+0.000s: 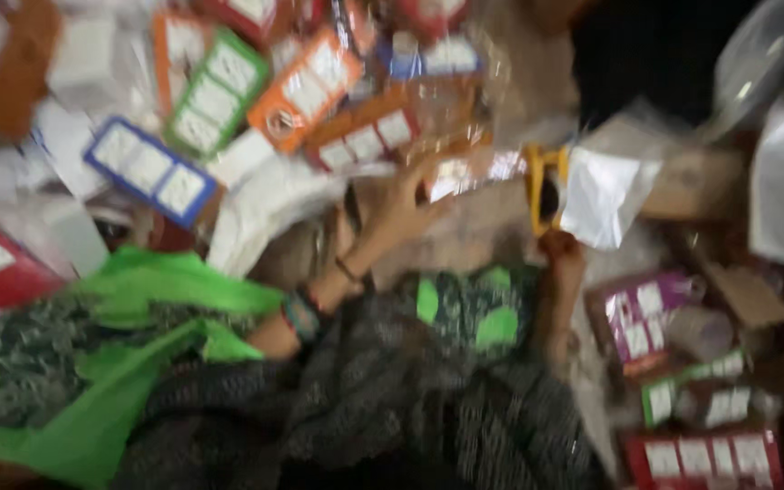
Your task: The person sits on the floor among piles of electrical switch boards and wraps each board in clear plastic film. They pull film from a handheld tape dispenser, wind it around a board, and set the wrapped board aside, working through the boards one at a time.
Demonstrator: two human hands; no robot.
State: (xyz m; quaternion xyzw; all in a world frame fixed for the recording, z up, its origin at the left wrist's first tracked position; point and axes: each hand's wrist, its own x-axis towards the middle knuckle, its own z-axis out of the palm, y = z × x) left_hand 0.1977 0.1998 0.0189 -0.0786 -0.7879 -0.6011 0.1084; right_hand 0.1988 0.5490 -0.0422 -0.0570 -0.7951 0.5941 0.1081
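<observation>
Head view: two hands among a heap of packaged switch plates, all heavily blurred.

Head view: the left hand reaches to about 12 o'clock, its fingers curled round the edge of a clear-wrapped, orange-backed packet of white switch plates; bead bracelets circle its wrist. At 3 o'clock of it the right hand rises towards a yellow plastic frame, touching or just below it; whether it grips is too blurred to tell. A white plastic bag lies just beside the frame. At 10 o'clock sit a blue-bordered switch card and a green-bordered switch card. Bright green cloth and dark patterned fabric fill the 6 to 8 o'clock area.
</observation>
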